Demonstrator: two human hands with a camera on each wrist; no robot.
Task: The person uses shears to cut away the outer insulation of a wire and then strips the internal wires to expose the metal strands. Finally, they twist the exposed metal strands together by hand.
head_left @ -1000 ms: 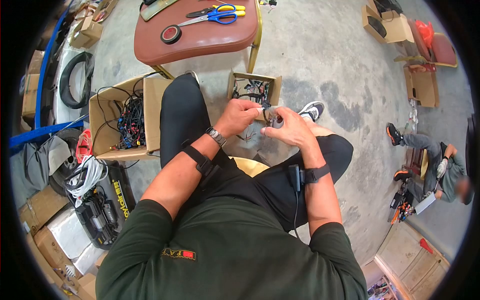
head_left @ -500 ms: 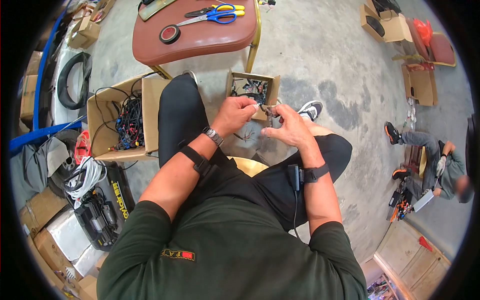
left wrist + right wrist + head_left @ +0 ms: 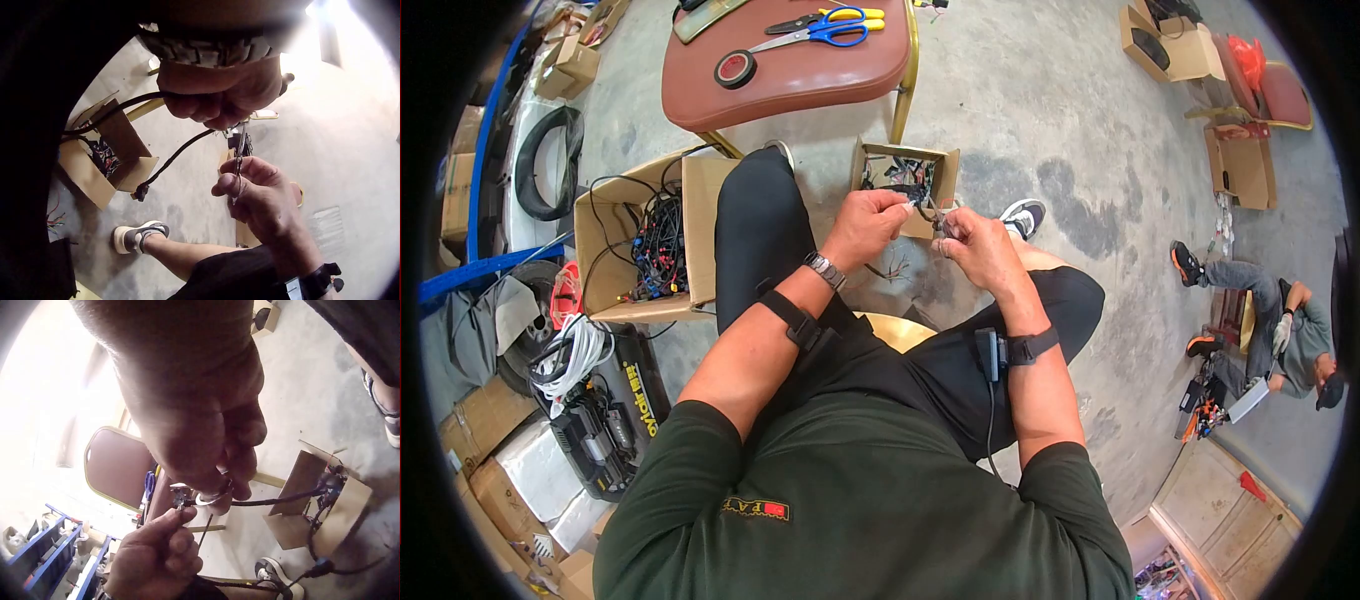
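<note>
Left wrist shows right hand (image 3: pixel 267 195) pinching metal tool (image 3: pixel 239 164), indistinct from head.

The chair seat (image 3: pixel 830 80) is presenting a smooth, reddish-brown, leather-like covering with a soft gloss; its frame (image 3: pixel 901 115) is showing gold-toned metal. Toward the seat's left edge, the tape roll (image 3: pixel 720 70) is displaying a smooth black face. Toward the right edge, the scissors' handles (image 3: pixel 825 32) are showing glossy blue plastic, their blades (image 3: pixel 782 41) bright metal. The slender tool (image 3: pixel 239 162) is glinting as metal. The cable (image 3: pixel 177 154) is appearing black. The large carton (image 3: pixel 707 220) is exhibiting plain matt cardboard; the concrete floor (image 3: pixel 1040 110) is looking dull and stained.
</note>
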